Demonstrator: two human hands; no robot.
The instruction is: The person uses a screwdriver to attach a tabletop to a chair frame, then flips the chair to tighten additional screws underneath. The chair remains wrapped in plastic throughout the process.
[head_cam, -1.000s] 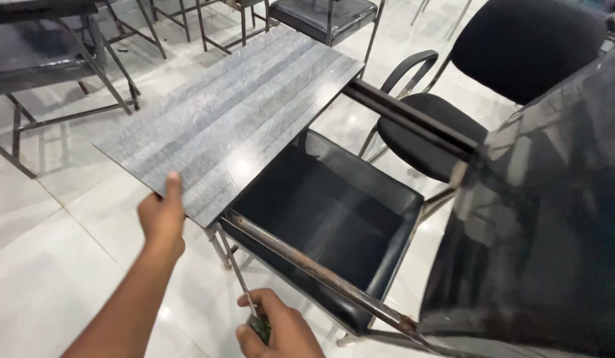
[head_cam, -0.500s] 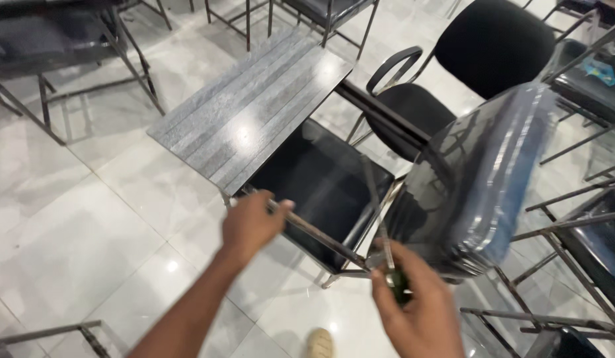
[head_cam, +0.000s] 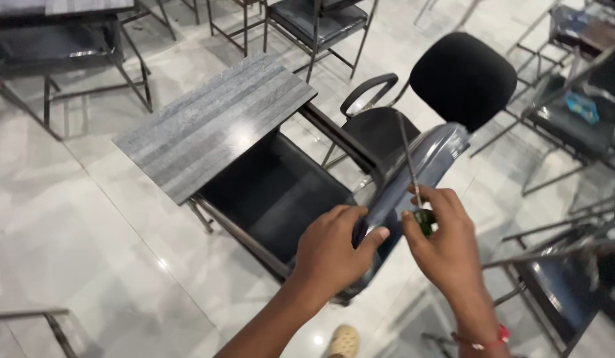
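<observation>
A black chair with a grey writing tablet [head_cam: 214,122] stands on the tiled floor below me. Its seat [head_cam: 274,189] is black and its backrest [head_cam: 413,176] is wrapped in glossy plastic. My left hand [head_cam: 331,252] grips the lower edge of that backrest. My right hand [head_cam: 443,242] holds a screwdriver [head_cam: 410,169] by its green handle, with the thin metal shaft pointing up past the backrest.
A black office chair with armrests [head_cam: 453,79] stands just behind. More metal-framed chairs [head_cam: 314,20] stand at the top, left and right edges. A metal frame [head_cam: 559,248] crosses at lower right. My foot [head_cam: 344,341] shows at the bottom.
My left hand left the seat's front rail and took the backrest's edge. My right hand with the screwdriver rose and moved right. The view shifted, so the chair sits more centred.
</observation>
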